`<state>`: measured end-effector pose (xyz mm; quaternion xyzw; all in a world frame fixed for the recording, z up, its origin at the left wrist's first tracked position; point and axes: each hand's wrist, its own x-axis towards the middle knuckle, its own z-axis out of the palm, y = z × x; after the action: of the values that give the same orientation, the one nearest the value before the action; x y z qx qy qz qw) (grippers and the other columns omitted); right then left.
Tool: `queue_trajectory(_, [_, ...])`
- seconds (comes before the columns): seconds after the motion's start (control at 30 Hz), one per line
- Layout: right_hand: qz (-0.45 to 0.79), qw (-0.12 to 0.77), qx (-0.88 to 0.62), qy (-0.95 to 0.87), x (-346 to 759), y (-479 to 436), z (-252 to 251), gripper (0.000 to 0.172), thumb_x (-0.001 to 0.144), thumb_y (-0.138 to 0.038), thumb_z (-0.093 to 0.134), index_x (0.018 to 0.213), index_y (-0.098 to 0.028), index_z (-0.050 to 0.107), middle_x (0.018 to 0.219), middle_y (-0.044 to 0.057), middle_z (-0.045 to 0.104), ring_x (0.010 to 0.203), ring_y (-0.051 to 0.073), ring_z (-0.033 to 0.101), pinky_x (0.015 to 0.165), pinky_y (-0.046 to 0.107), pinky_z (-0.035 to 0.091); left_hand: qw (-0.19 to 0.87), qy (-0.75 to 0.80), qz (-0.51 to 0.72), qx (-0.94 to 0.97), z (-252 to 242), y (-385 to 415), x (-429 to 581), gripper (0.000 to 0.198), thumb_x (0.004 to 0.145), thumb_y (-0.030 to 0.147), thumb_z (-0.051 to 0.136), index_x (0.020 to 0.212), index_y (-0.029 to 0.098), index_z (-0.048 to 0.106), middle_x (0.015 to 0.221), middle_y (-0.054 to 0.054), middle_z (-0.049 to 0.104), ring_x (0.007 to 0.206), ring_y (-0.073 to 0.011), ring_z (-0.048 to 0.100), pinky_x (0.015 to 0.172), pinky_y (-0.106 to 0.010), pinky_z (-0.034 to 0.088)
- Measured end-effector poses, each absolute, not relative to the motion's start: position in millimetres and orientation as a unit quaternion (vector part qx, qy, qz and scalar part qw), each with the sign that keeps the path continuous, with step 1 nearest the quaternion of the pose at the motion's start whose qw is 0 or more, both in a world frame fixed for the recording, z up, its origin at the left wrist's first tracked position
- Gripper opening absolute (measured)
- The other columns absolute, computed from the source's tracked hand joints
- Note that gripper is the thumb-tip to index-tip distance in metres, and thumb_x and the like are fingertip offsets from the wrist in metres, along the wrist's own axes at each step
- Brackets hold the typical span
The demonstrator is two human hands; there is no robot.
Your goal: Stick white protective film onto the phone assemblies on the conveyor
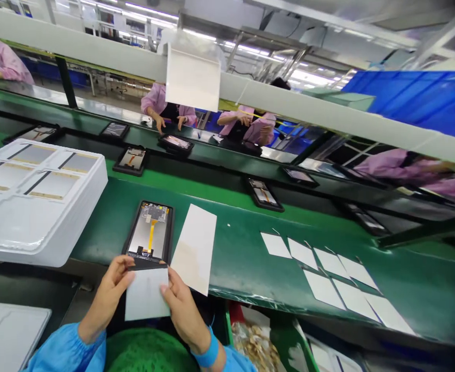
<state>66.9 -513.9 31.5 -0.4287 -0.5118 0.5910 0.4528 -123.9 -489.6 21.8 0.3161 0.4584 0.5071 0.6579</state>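
The left hand (107, 294) and right hand (184, 310) both grip a white sheet (147, 294) by its sides, right at the near end of a phone panel (147, 232) in its black frame, which lies on the green tabletop (242, 258). A second white sheet (194, 248) lies just right of the panel.

Light-blue smock sleeves (62, 351) — puffy, loose — bright blue wrist strap (207, 352) (on right arm).
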Motion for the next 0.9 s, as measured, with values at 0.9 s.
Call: queue_trajectory(0.9, [0.102, 0.108, -0.66, -0.736, 39.8, -357.3, 31.5, 0.038, 0.093, -0.024, 0.056, 0.13, -0.016, 0.052, 0.106, 0.012, 0.068, 0.098, 0.024, 0.066, 0.084, 0.033, 0.05, 0.603, 0.509, 0.436, 0.433, 9.7, -365.9, -188.1, 0.047, 0.068, 0.038, 0.082, 0.104, 0.015, 0.064, 0.086, -0.007, 0.072, 0.079, -0.0201, 0.068, 0.072, -0.028, 0.05])
